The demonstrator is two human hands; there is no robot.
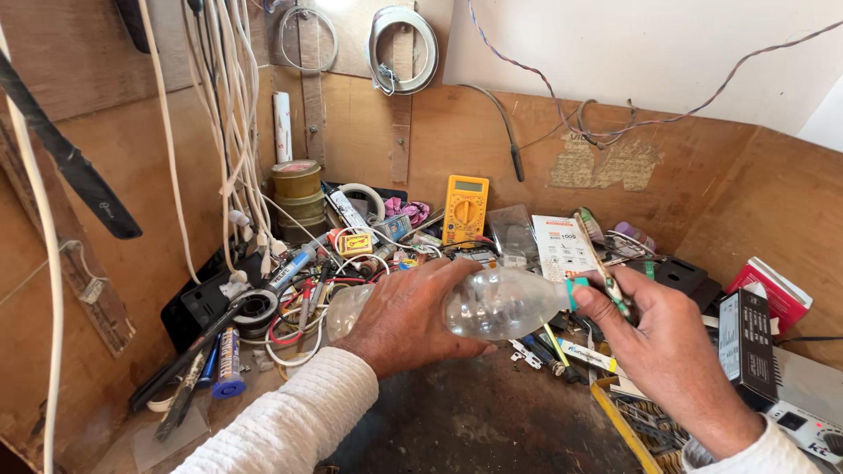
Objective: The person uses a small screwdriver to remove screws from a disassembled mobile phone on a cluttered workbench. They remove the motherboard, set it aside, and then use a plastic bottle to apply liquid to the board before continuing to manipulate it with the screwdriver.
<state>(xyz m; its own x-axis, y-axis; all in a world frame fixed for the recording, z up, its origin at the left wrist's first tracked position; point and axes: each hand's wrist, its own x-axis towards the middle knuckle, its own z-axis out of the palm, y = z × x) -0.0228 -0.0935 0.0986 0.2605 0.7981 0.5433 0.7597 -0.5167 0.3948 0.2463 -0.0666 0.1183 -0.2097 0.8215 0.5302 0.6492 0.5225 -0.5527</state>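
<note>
My left hand (406, 318) grips a clear plastic bottle (492, 304) lying sideways above the workbench. Its teal cap (575, 290) points right. My right hand (660, 347) pinches the cap end with the fingertips. A thin stick-like tool (599, 254) also rests in that hand, angled up to the left. Both sleeves are white knit.
A yellow multimeter (465, 207) leans on the back wall. Tins (297, 180), tape rolls, pens, wires and a solder spool (257, 307) crowd the left and middle. White cables (230, 114) hang at left. Boxes (746, 338) and a red packet (773, 291) sit at right.
</note>
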